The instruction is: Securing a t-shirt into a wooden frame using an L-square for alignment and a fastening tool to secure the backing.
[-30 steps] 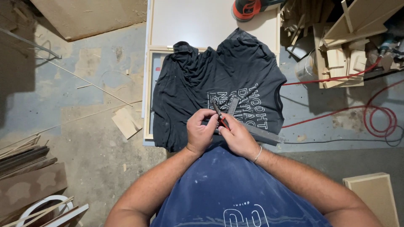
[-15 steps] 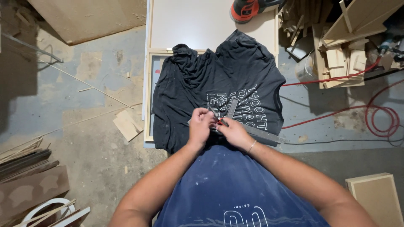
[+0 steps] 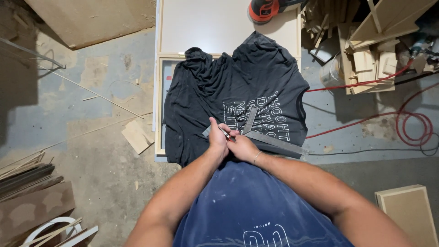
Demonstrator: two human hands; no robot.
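Both hands [image 3: 231, 142] grip a metal square [image 3: 267, 137] on a dark shirt [image 3: 215, 91].

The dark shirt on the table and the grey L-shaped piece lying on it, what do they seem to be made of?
The dark shirt looks like soft knit cloth: it bunches in folds, matte, with white print. The grey L-shaped piece looks like flat metal, probably a square: thin, straight-edged, with a dull even sheen. Both hands, left hand and right hand, meet over it, pinching something small that is too hidden to judge.
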